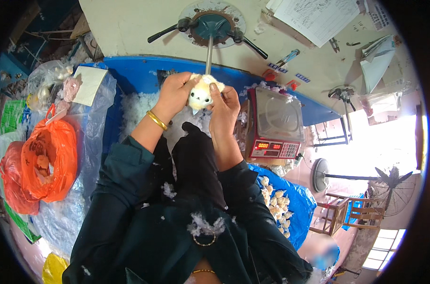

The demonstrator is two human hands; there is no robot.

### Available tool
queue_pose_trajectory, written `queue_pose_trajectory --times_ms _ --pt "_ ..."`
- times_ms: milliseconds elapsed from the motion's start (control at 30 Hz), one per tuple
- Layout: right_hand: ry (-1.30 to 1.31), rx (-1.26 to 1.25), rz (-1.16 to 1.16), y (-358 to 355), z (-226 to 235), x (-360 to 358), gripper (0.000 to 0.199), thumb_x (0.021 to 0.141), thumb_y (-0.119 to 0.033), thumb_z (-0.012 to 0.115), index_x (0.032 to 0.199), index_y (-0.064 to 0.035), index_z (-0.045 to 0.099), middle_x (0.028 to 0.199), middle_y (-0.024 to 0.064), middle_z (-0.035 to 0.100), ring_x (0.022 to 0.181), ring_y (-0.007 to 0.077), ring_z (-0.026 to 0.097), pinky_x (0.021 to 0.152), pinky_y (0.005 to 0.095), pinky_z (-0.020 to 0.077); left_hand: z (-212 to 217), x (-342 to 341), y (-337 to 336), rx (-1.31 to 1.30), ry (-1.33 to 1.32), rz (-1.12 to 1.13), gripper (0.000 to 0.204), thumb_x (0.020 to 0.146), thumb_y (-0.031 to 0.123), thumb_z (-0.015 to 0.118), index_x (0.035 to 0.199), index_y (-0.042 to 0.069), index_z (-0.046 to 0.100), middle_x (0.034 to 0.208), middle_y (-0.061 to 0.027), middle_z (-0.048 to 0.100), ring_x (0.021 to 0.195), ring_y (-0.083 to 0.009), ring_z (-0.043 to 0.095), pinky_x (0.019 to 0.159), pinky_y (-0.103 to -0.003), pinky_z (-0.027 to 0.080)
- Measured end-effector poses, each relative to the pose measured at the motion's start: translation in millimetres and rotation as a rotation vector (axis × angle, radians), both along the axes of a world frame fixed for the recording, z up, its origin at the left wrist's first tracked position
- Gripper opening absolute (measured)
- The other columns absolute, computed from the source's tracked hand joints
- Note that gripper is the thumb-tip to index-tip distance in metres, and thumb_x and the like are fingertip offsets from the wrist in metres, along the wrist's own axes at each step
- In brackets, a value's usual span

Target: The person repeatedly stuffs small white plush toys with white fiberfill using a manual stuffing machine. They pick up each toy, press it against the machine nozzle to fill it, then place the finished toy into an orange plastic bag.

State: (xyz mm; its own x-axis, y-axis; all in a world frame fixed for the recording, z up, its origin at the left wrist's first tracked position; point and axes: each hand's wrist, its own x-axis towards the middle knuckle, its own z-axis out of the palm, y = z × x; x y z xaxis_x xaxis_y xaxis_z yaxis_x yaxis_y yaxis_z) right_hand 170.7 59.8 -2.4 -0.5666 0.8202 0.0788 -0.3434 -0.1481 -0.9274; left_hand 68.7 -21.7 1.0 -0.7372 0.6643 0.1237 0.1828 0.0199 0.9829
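Observation:
A small cream plush toy animal (199, 98) with dark eyes is held between my two hands at the lower end of a thin metal tube (209, 57). The tube comes out of a round machine fitting (211, 26) with black handles. My left hand (175, 92), a gold bangle on its wrist, grips the toy's left side. On the other side, my right hand (224, 110) presses its thumb against the toy, fingers curled behind. Whether the tube's tip sits inside the toy is hidden. Loose white stuffing (138, 111) lies below in a blue bin (129, 66).
A red digital scale (276, 125) stands to the right of my hands. Several small cream plush pieces (277, 206) lie in a blue bag (304, 208). Orange plastic bags (63, 165) are on the left. Papers (314, 16) and snips (288, 57) rest on the machine's pale surface.

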Motion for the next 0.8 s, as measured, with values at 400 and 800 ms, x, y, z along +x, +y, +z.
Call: queue_pose_trajectory --times_ms 400,800 --pt "0.124 0.139 -0.045 44 -19 -9 0.007 0.084 0.001 0.065 0.082 -0.0024 0.059 0.082 0.0006 0.06 0.069 0.0053 0.054 0.062 0.0189 0.0442 -9 36 21 0.083 0.231 0.249 0.027 0.093 0.02 0.051 0.078 0.0 0.059 0.069 -0.0181 0.059 0.062 -0.032 0.058 0.056 -0.037 0.044" --pt "-0.039 0.307 -0.109 14 -11 19 0.014 0.082 0.001 0.06 0.095 -0.0031 0.06 0.086 0.0018 0.059 0.079 0.0117 0.054 0.073 0.0262 0.045 -23 36 -8 0.321 0.04 0.013 0.017 0.089 0.015 0.059 0.097 0.002 0.067 0.089 -0.0073 0.068 0.082 -0.0143 0.062 0.074 -0.03 0.051"
